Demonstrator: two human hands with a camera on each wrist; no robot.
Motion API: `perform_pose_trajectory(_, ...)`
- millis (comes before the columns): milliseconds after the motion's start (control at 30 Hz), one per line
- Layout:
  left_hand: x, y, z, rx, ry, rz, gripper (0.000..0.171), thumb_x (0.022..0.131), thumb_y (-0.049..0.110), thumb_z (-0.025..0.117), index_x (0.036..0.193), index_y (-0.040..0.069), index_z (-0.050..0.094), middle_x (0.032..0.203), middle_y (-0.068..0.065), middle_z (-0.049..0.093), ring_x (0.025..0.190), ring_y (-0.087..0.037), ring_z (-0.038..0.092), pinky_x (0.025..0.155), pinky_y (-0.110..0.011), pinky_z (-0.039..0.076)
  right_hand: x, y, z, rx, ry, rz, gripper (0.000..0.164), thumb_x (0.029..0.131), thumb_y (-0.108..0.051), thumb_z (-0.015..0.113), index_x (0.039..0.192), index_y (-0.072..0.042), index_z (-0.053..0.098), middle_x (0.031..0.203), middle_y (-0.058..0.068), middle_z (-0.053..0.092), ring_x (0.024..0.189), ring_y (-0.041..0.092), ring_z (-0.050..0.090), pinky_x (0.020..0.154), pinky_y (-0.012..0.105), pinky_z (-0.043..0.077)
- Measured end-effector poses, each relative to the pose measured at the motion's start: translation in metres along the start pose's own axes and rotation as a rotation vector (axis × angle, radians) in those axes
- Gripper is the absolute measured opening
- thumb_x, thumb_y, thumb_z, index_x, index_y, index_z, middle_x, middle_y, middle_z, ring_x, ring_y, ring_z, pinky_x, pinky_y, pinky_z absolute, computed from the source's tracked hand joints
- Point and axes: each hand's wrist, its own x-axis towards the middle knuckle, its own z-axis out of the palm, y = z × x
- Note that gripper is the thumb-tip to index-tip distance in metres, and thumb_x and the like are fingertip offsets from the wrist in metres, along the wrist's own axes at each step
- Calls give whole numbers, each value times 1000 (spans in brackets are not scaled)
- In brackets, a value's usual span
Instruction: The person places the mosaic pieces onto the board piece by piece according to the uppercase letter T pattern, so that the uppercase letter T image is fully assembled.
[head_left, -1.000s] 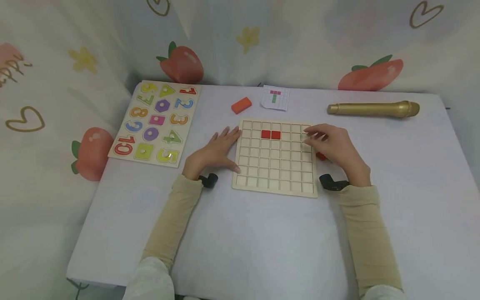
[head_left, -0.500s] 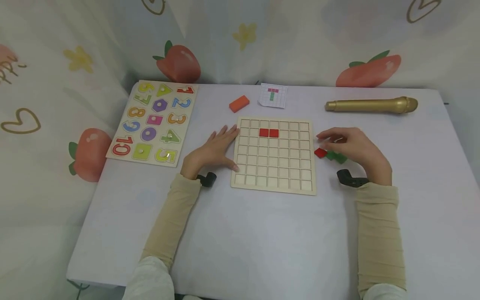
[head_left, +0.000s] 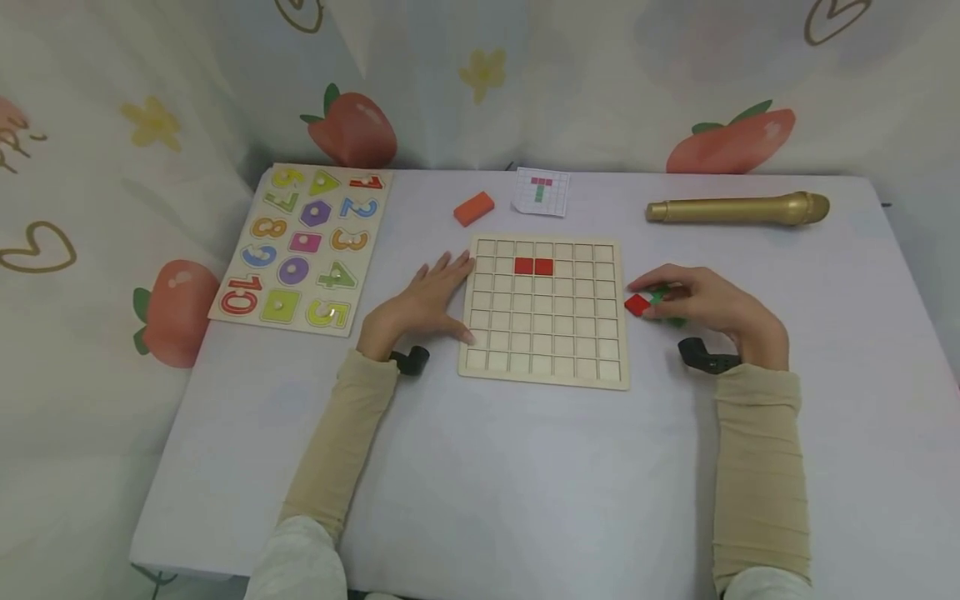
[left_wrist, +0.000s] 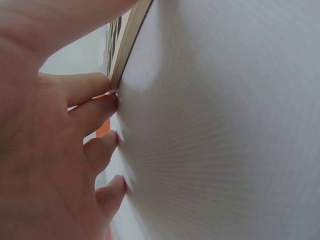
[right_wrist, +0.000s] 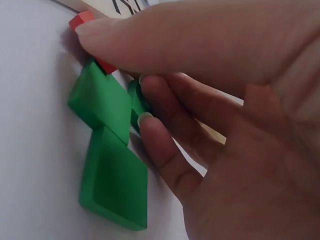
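Observation:
A wooden grid board [head_left: 543, 325] lies mid-table, with two red square tiles [head_left: 534, 267] side by side in its second row from the top. My left hand [head_left: 420, 304] rests with fingers spread at the board's left edge, fingertips on the tabletop. Just off the right edge is a loose red square tile [head_left: 637, 305]. My right hand [head_left: 712, 304] is around it, thumb against the tile and index fingertip slightly apart beyond it. Several green square tiles [right_wrist: 112, 180] lie beside the red one, partly under that hand.
Behind the board lie an orange block [head_left: 474, 209] and a small paper card [head_left: 541, 192] printed with a red and green T on a grid. A gold microphone [head_left: 738, 208] is at back right. A number-and-shape puzzle board [head_left: 300, 250] lies at the left.
From the board's right edge, my right hand has moved right and down to the loose tiles, its thumb now at the red one. The left hand keeps its place.

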Motion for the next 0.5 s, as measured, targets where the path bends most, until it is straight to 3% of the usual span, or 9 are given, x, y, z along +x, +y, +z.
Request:
perform_pose_trajectory(200, 0, -1, 1, -8, 12, 0, 127, 75, 44, 91, 167, 18, 9, 175, 2, -1, 161, -21, -12, 131, -45, -8, 3, -4, 5, -36, 8, -3, 39, 94, -15, 75, 133, -15, 69, 135, 6, 62, 110, 19, 52, 82, 16, 47)
perform_pose_trajectory(500, -1, -1, 2, -14, 8, 4, 127, 75, 43, 91, 167, 17, 8, 175, 2, -1, 161, -21, -12, 131, -45, -8, 5, -3, 7, -60, 6, 8, 40, 93, -13, 75, 133, -14, 68, 135, 9, 62, 111, 23, 54, 82, 19, 46)
